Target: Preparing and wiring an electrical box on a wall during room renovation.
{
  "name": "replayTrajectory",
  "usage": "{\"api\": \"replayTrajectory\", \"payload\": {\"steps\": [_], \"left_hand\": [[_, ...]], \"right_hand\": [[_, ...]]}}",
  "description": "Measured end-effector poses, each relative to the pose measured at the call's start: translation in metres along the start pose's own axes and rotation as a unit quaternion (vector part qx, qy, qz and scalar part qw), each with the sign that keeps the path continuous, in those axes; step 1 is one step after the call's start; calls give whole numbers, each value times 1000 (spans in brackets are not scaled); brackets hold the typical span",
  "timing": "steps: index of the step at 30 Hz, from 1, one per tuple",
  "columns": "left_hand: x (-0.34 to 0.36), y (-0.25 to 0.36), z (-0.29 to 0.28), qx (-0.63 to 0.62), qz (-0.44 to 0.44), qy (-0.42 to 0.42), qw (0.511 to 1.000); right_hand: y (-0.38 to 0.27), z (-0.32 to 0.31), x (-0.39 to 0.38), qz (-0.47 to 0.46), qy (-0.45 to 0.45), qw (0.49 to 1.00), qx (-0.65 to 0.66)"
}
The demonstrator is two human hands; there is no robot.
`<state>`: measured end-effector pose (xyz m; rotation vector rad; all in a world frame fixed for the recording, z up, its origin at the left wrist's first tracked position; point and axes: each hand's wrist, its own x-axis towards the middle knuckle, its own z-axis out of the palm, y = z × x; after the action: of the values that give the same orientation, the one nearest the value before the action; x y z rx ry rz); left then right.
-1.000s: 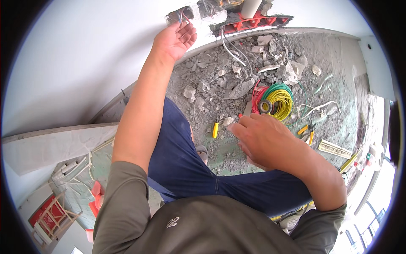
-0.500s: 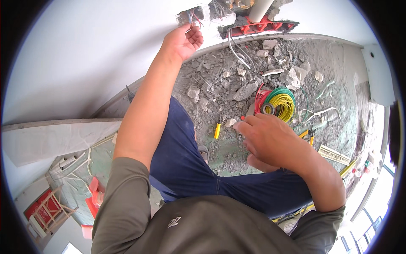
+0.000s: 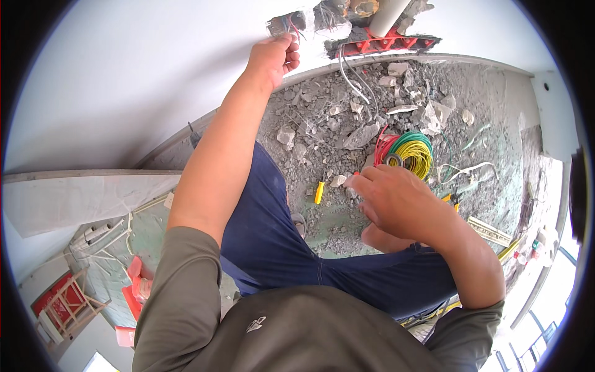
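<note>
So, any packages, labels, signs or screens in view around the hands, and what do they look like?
No package, label, sign or screen shows clearly.
Nearest to one: a small white logo mark on the chest of the olive shirt, at the lower middle.
Red flat pieces at the lower left: too unclear to call packaging.
Round coil of red, green and yellow wire on the rubble floor: bare, no wrapper or tag visible.

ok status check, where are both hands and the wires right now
Left hand up at wall box, fingers by its red wires. Right hand low over rubble, near wire coil. Yellow screwdriver on floor.
</note>
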<state>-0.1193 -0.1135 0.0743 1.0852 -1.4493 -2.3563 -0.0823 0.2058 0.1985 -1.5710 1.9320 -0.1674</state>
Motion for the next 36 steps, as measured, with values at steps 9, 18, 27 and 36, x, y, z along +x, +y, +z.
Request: {"api": "replayTrajectory", "payload": {"steps": [9, 18, 27, 36], "left_hand": [[-8, 7, 6, 183, 67, 15, 981], [-23, 25, -13, 423, 112, 33, 898], [-92, 67, -27, 422, 147, -80, 891], [-209, 13, -235, -46, 165, 73, 982]], "right_hand": [[5, 1, 1, 15, -11, 1000, 0], [66, 81, 47, 97, -246, 963, -55], [79, 267, 115, 239, -82, 965, 77], [102, 315, 40, 217, -203, 952, 78]]}}
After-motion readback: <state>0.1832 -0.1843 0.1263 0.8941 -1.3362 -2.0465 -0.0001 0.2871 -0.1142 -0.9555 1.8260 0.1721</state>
